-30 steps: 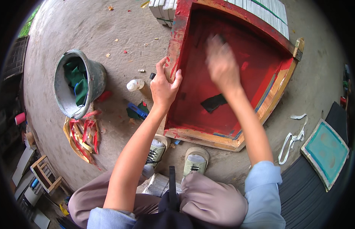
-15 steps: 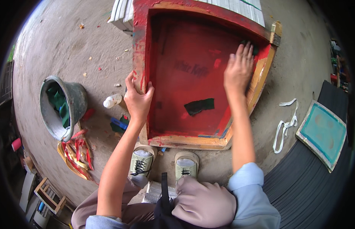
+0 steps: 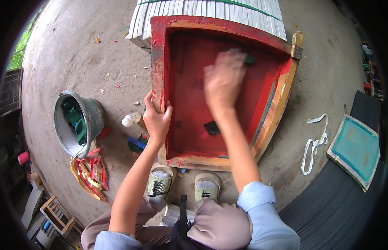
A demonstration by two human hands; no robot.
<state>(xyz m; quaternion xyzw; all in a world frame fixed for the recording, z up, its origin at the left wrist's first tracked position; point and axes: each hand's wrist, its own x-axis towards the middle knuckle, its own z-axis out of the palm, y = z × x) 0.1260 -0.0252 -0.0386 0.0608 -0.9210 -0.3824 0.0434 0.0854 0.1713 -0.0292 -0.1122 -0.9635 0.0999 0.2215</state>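
A red-stained screen-printing frame [image 3: 272, 112] with wooden sides lies in front of me, its red mesh [image 3: 185, 112] facing up. My left hand [image 3: 156, 121] is closed around the frame's left side, thumb on the inner edge. Over the upper middle of the mesh is my right hand [image 3: 225, 79], smeared by motion. A bit of dark green cloth [image 3: 249, 59] sticks out beside its fingers; the rest is hidden under the hand. Lower on the mesh, a small black patch [image 3: 211, 128] is partly covered by my right forearm.
Behind the frame stands a stack of white slabs [image 3: 210, 9] bound with a green strap. To the left are a bucket [image 3: 98, 118] with green cloths, a white bottle [image 3: 130, 119] and red-yellow strips [image 3: 87, 175]. A white strap [image 3: 314, 143] and a teal screen [image 3: 354, 146] lie right.
My right hand has swept left across the mesh from the frame's right side, with the green cloth moving along. My left hand keeps its hold. The whole view has shifted slightly.
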